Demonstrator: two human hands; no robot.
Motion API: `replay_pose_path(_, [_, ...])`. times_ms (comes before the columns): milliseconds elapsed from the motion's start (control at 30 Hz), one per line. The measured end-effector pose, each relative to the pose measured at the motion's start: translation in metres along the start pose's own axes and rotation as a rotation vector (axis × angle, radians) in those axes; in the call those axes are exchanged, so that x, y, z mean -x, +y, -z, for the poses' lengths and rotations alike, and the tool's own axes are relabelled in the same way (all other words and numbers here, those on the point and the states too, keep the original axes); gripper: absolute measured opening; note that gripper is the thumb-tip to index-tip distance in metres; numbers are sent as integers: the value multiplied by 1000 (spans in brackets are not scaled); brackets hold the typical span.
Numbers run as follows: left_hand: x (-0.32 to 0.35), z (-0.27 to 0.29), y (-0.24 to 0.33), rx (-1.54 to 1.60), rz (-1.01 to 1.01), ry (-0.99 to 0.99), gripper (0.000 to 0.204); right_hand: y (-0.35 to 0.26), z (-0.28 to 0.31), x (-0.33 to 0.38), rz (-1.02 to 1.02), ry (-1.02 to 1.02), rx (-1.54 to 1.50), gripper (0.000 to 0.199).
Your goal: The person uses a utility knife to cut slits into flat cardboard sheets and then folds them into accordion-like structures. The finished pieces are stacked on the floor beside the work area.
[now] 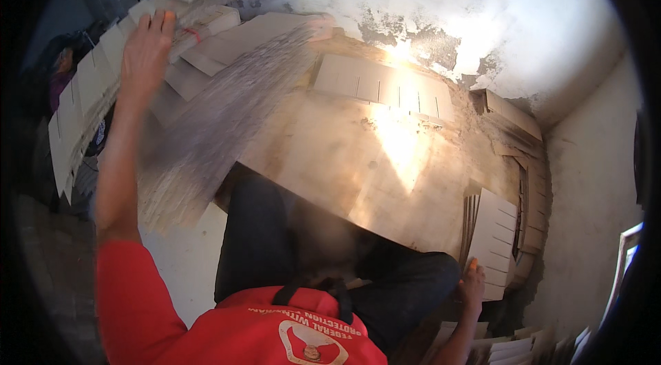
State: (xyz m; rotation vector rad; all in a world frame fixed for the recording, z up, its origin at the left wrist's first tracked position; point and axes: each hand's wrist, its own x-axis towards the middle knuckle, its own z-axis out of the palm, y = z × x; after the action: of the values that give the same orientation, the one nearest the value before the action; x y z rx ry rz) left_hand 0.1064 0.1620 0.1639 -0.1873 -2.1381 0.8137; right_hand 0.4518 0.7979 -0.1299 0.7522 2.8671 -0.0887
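Sitting with my knees apart in dark trousers (251, 227), I have my left arm stretched far up and forward, the elbow nearly straight where the forearm leaves my red sleeve (131, 289). My left hand (144, 48) is at the top of that line, back toward me, knuckles up, with the fingers pointing away and close to one another. The fingertips meet a long, curved row of slotted cardboard pieces (89, 89) on my left; their undersides are hidden, so I cannot tell whether I grip a piece or only press on it.

My right arm is lower, out to the side, the forearm slanting up from the bottom edge to the wrist. My right hand (471, 288) is at the near left edge of a pale slotted panel (492, 234), fingers pointing forward and held narrow against it. Whether the thumb pinches the panel I cannot tell. That panel lies tilted over several darker sheet edges, its slots opening on the right side.

Between my arms is a broad brown board (310, 165), with another slotted panel (351, 79) lying across its far side, partly in bright sunlight. A large blurred stack (227, 124) slopes along the left, and more cardboard (533, 206) is piled beside the right wall (585, 158).
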Motion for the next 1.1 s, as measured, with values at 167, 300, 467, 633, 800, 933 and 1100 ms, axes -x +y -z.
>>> replay_pose_path(167, [100, -70, 14, -14, -21, -225, 34, -6, 10, -6, -56, -158, -47, 72])
replay_pose_path(300, [130, -93, 35, 225, -13, -359, 48, -16, 22, 10, -84, 19, -52, 64])
replay_pose_path(467, [108, -65, 16, 558, -16, -445, 42, 37, -19, 9, 39, 307, 18, 43])
replay_pose_path(633, [117, -26, 65, 610, 19, -249, 29, 9, 4, -26, -201, 118, -2, 50])
replay_pose_path(800, [130, -12, 143, 828, -122, -441, 29, 26, 9, -15, -318, 48, -320, 64])
replay_pose_path(933, [132, -2, 191, 959, -172, -484, 29, 28, 34, -9, -333, 18, -679, 54])
replay_pose_path(1100, [127, 7, 252, 1297, -124, -525, 31, -14, 89, -5, -248, 664, -12, 32])
